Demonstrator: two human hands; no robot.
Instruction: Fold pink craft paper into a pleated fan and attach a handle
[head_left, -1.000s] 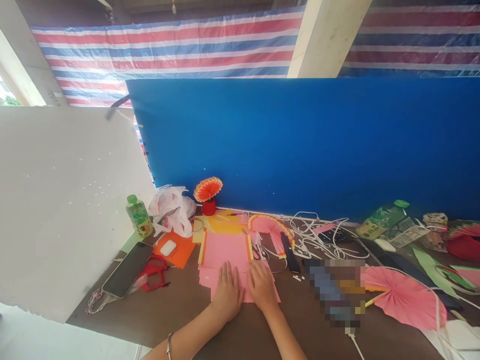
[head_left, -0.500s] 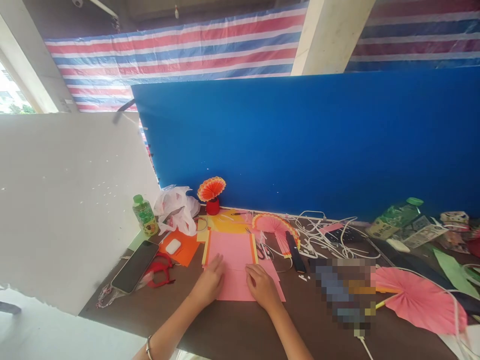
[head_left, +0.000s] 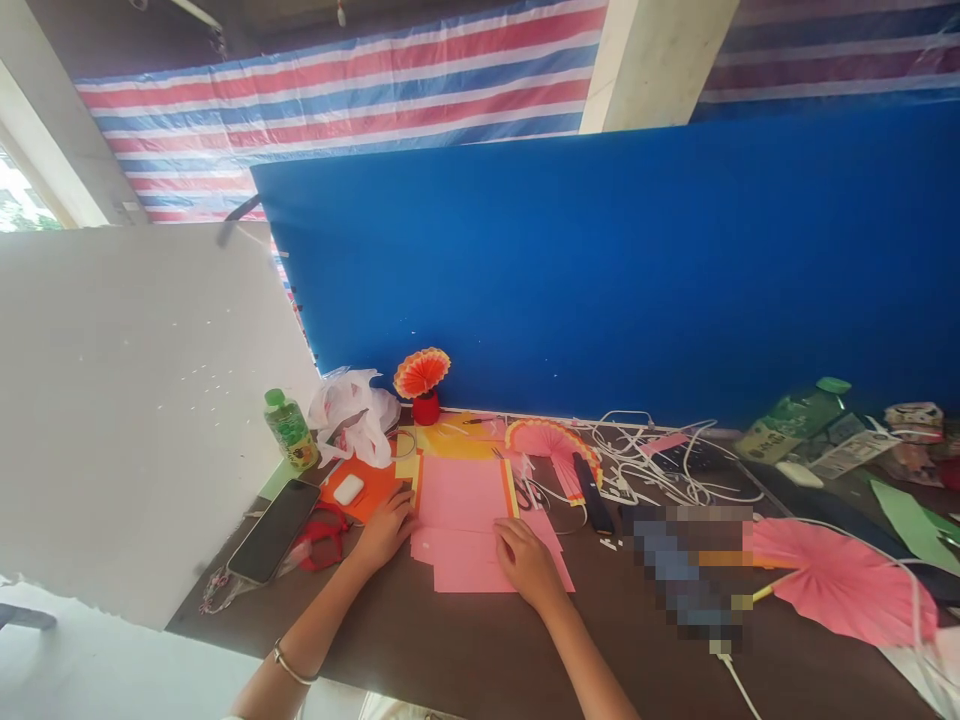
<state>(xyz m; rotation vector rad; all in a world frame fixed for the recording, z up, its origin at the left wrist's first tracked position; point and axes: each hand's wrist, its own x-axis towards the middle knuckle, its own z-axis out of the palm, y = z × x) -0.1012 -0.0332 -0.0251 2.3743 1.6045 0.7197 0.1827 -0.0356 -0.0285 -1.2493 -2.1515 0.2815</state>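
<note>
A pink paper sheet (head_left: 461, 490) with orange and yellow strips along its left and right sides lies flat on the table. More pink sheets (head_left: 469, 570) are under and below it. At the left strip, my left hand (head_left: 388, 530) rests with its fingers stretched out, touching the edge. My right hand (head_left: 523, 560) lies on the lower right of the pink paper, its fingers slightly curled and apart. Neither hand grips anything that I can see. Black-handled scissors (head_left: 529, 495) lie just right of the sheet, partly covered.
A phone (head_left: 274, 530), red object (head_left: 322, 540), white earbud case (head_left: 348, 489) and green-capped bottle (head_left: 291, 430) are on the left. A pleated pink paper fan (head_left: 844, 580) lies at right, near tangled white cables (head_left: 675, 465). Behind stands a blue partition (head_left: 600, 280).
My left hand has slid left from the pink sheet to its left edge. The right hand stays on the lower right corner. The view has shifted slightly.
</note>
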